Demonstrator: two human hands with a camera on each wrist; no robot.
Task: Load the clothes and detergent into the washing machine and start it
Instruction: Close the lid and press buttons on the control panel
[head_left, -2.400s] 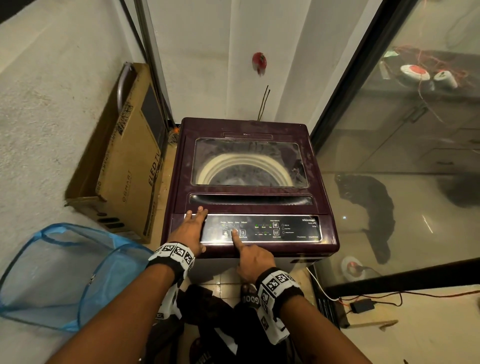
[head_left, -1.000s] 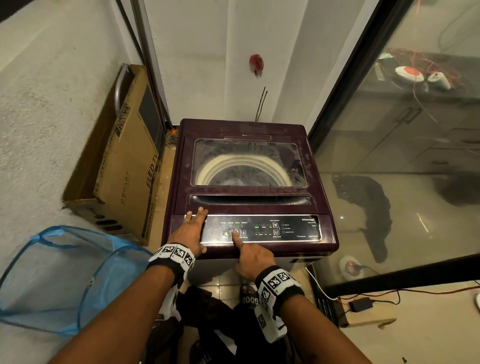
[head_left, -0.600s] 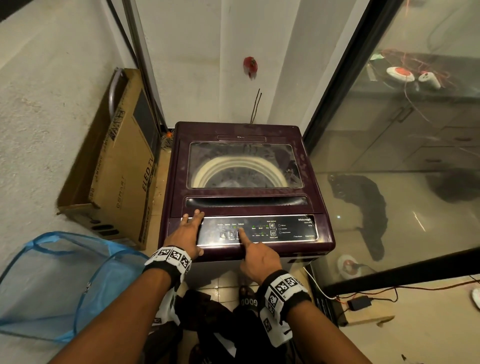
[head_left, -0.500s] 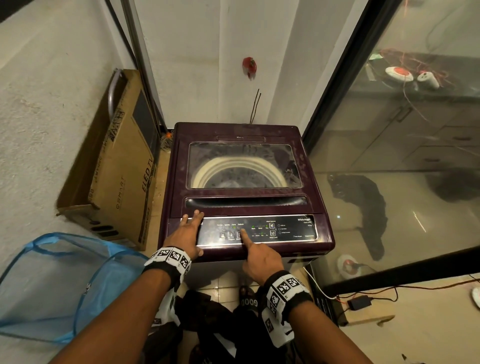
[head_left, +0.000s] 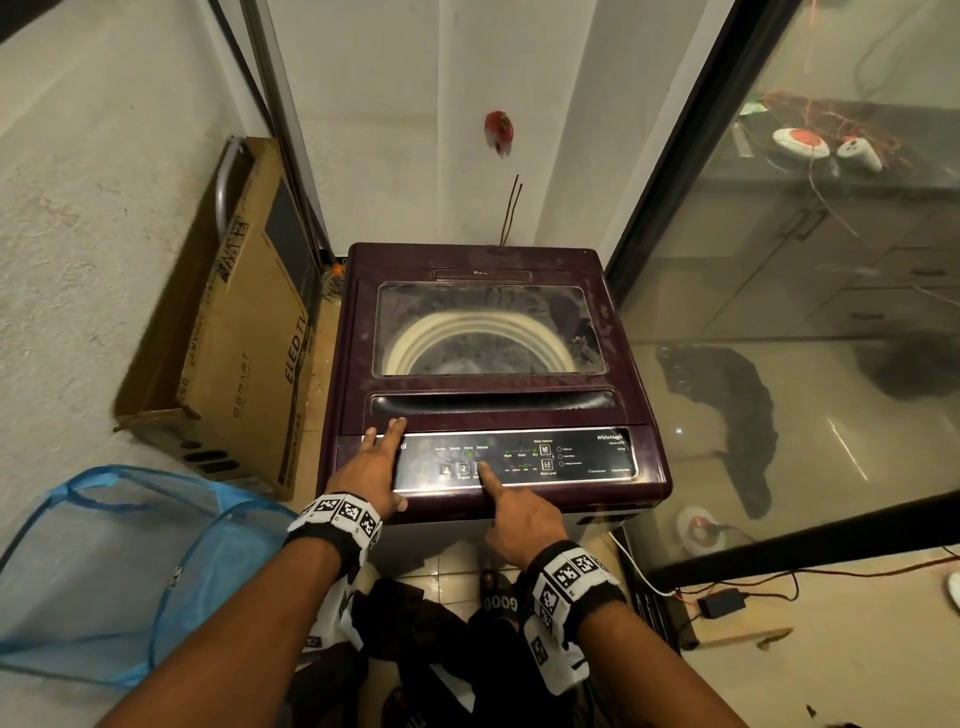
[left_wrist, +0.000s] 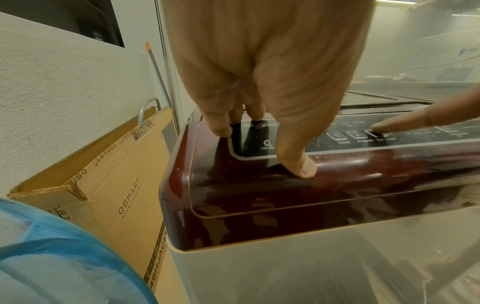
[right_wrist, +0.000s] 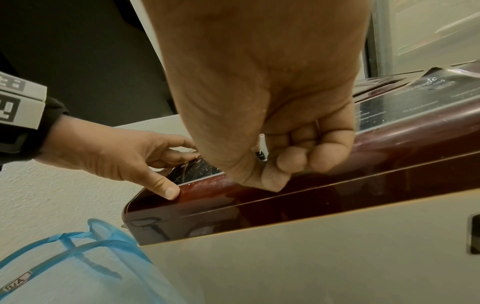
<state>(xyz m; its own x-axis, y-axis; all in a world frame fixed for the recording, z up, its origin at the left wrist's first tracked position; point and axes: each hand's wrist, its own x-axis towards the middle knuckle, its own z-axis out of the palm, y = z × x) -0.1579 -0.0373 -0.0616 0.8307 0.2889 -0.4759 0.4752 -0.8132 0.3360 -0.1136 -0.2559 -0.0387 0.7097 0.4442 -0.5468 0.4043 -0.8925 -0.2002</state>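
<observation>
The maroon top-loading washing machine (head_left: 488, 410) stands in front of me, its glass lid down and the pale drum rim visible through it. Along its front runs the dark control panel (head_left: 571, 457) with green lights lit. My left hand (head_left: 371, 467) rests flat on the panel's left end, fingers straight; in the left wrist view its thumb (left_wrist: 298, 164) touches the maroon front edge. My right hand (head_left: 519, 514) points with a straight index finger, and its fingertip (left_wrist: 381, 128) presses the third square button (left_wrist: 370, 132). In the right wrist view the other fingers (right_wrist: 306, 156) are curled in, holding nothing.
A blue mesh laundry basket (head_left: 119, 566) lies on its side at the lower left. A cardboard TV box (head_left: 244, 338) leans against the wall left of the machine. A glass door (head_left: 779, 312) closes off the right side. Dark cloth (head_left: 431, 649) lies at my feet; cables and an adapter (head_left: 719, 605) lie at the right.
My right index finger has shifted right from the second button to the third. The left hand has stayed on the panel's left end. The lid remains down.
</observation>
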